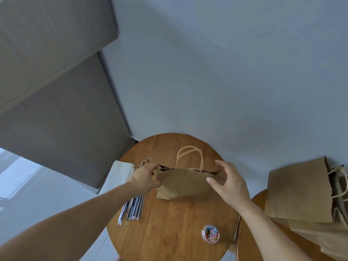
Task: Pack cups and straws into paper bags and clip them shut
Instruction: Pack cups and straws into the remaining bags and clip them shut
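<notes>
Paper bag (185,183) stands near the far edge of the tabletop (169,232). The left hand (145,178) pinches its left top corner, and the right hand (228,182) has fingers spread loose at the right. Pulled unevenly, the mouth may tear or crumple.

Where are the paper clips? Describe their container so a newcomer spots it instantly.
Start at the round wooden table in the middle. On its near right part, nearer you than the paper bag, sits a small clear round tub. It alone is filled with multicoloured paper clips.
</notes>
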Action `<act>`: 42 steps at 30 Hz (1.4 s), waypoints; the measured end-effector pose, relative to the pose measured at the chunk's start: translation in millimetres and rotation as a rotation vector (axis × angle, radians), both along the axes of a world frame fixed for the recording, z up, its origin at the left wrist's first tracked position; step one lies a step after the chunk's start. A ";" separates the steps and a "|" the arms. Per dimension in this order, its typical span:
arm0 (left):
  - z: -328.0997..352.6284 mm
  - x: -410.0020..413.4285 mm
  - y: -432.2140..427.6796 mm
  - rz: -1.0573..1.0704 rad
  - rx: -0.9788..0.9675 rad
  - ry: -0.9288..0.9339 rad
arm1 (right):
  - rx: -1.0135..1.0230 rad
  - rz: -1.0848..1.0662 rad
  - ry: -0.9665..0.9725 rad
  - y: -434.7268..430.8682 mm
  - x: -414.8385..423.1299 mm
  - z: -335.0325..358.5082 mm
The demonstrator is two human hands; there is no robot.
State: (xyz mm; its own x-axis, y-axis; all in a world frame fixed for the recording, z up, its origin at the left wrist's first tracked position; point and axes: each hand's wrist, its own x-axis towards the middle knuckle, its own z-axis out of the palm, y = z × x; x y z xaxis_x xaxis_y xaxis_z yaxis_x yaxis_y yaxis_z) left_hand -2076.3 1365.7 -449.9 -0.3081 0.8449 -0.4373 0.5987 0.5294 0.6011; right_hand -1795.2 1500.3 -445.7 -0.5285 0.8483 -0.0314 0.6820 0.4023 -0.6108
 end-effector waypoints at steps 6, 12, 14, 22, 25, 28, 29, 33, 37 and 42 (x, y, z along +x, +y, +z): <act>-7.5 3.8 -2.5 0.081 0.030 0.001 | -0.296 0.001 -0.060 1.6 8.6 -22.2; 5.7 2.4 -9.2 0.156 0.080 0.012 | -0.318 -0.134 0.025 5.1 -6.0 -18.4; 18.8 -1.3 -16.0 0.196 0.104 -0.024 | -0.321 -0.145 0.111 -0.8 -12.7 -5.1; 121.4 -27.9 -52.3 0.304 0.388 -0.263 | -0.258 -0.266 0.556 -33.9 -68.7 81.9; 156.9 -42.3 -74.5 0.341 0.501 -0.291 | -0.181 -0.265 0.630 -51.3 -93.3 122.5; 194.3 -60.7 -99.2 0.344 0.613 -0.243 | -0.099 -0.257 0.672 -70.6 -121.1 167.2; 206.4 -68.1 -108.1 0.347 0.653 -0.221 | -0.069 -0.249 0.688 -78.6 -131.1 182.9; 253.1 -98.3 -146.7 0.408 0.798 -0.164 | 0.042 -0.216 0.754 -115.2 -172.7 243.4; 298.4 -124.2 -188.8 0.481 0.928 -0.120 | 0.101 -0.165 0.809 -155.0 -213.6 293.1; 349.0 -159.8 -236.8 0.545 1.066 -0.058 | 0.163 -0.088 0.875 -194.7 -264.3 346.3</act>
State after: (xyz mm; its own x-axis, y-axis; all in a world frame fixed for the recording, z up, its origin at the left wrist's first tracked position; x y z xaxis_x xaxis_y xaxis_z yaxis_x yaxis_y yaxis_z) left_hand -2236.1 1128.9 -100.9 -0.7412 0.5544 0.3785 0.4076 -0.0763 0.9100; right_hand -2059.5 1305.7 -99.5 -0.2397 0.8455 0.4772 0.0308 0.4979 -0.8667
